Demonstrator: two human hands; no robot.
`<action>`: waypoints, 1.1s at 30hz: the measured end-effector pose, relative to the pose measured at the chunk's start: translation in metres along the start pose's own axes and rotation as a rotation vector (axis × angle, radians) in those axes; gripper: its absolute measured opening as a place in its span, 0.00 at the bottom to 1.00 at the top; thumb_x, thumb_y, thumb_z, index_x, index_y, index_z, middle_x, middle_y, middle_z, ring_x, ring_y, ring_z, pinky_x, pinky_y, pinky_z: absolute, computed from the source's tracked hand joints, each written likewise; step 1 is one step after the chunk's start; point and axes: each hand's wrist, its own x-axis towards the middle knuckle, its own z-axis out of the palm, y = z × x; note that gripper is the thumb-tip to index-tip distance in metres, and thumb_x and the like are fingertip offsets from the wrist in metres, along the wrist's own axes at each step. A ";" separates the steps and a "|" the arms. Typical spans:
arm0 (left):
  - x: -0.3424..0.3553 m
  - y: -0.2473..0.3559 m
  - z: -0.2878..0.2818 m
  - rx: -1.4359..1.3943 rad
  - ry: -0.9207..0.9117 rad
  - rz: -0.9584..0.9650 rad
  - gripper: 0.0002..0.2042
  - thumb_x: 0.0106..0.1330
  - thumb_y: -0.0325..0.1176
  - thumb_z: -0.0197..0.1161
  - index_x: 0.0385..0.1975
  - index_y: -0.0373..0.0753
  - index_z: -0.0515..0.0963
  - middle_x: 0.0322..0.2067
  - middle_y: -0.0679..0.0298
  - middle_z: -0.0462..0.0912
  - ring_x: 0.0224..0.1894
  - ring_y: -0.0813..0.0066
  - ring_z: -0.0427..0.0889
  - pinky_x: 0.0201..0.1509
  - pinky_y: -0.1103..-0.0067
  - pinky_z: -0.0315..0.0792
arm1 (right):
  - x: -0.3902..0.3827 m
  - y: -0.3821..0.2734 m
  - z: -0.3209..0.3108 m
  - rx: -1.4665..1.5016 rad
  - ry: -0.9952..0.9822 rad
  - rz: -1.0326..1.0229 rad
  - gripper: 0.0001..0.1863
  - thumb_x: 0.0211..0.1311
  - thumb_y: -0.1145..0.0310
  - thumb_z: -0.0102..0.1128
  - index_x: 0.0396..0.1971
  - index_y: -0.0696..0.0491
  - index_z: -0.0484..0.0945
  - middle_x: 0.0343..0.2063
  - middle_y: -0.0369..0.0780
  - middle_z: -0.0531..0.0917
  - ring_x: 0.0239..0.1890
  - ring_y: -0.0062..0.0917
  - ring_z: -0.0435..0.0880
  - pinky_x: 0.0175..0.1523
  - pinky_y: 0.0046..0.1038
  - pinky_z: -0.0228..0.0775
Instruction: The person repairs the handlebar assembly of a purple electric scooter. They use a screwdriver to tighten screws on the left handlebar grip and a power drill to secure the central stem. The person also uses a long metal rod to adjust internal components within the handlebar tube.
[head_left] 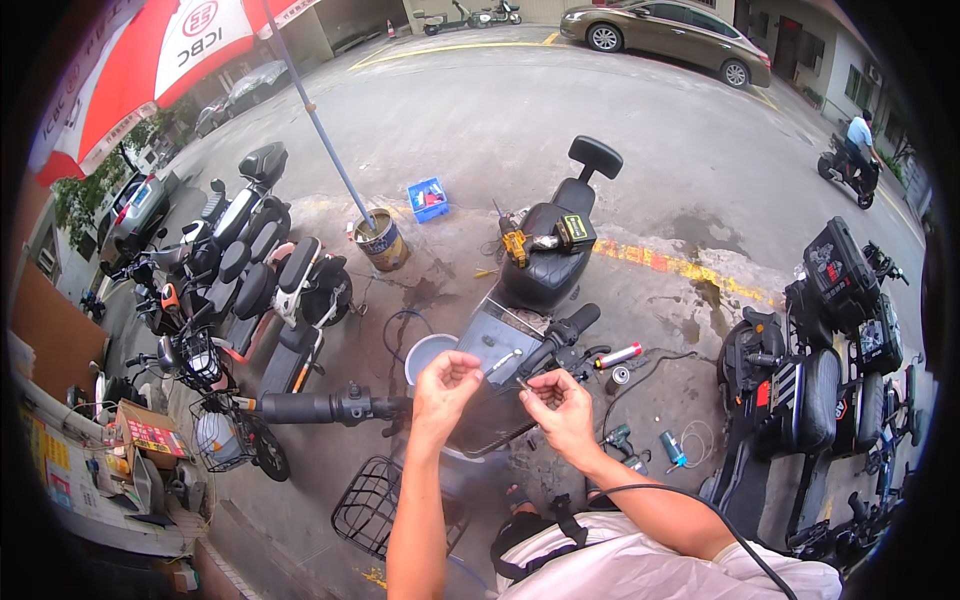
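Observation:
My left hand (450, 390) is closed in a pinch over the disassembled scooter; whether it holds anything is too small to tell. My right hand (555, 405) pinches a small, thin piece (524, 386) that I cannot make out. Beyond my fingertips a short pale item (503, 367) lies over a grey metal plate (510, 326) on the scooter deck. A black handlebar (563, 336) is beside the plate, and a black padded seat (540, 275) carries a yellow drill (512, 240) and a boxed tool item (575, 233). A grey bucket (425, 352) is behind my left hand.
Parked scooters flank me left (250, 280) and right (830, 400). On the pavement are a wire basket (365, 500), blue crate (428, 198), green drill (620, 440), cans (618, 378) and hoses. An umbrella pole stands in a drum (382, 245). A person rides a scooter (860, 160) behind.

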 end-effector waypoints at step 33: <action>0.064 -0.032 -0.011 -0.401 -0.271 -0.312 0.10 0.72 0.33 0.64 0.45 0.33 0.82 0.32 0.68 0.83 0.32 0.83 0.79 0.33 0.85 0.71 | 0.037 -0.002 0.053 -0.341 0.121 -0.440 0.06 0.62 0.75 0.70 0.36 0.61 0.83 0.35 0.42 0.90 0.38 0.22 0.89 0.44 0.27 0.79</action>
